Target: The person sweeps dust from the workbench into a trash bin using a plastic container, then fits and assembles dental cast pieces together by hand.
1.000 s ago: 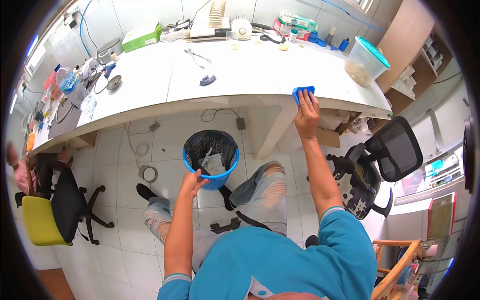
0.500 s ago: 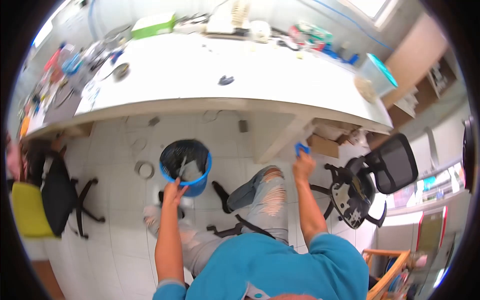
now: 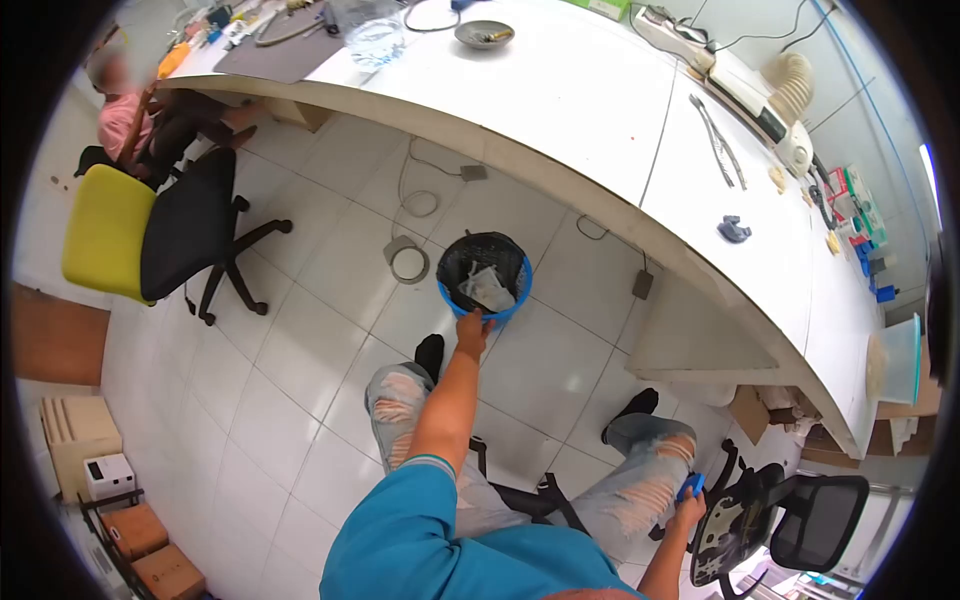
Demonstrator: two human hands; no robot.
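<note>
My left hand (image 3: 474, 330) reaches forward with its fingers closed on the near rim of a blue waste bin (image 3: 526, 286). The bin stands on the tiled floor under the desk's front edge, lined with a black bag (image 3: 456, 262). Pale, crumpled waste (image 3: 488, 288) lies inside it. Beside my right knee, my right hand (image 3: 687, 511) is closed around a small blue object (image 3: 691, 486). Its kind is too small to make out.
A long white desk (image 3: 590, 110) curves across the front, carrying tweezers (image 3: 718, 145), a dark lump (image 3: 734, 230) and a metal dish (image 3: 485, 35). Office chairs (image 3: 190, 225) stand left and right. A seated person (image 3: 125, 120) is at far left. Cables and a ring-shaped item (image 3: 408, 262) lie on the floor.
The view has swung to the left, bringing the seated person into sight. My right hand has come back from ahead to beside my right knee. My left hand stays on the bin's rim.
</note>
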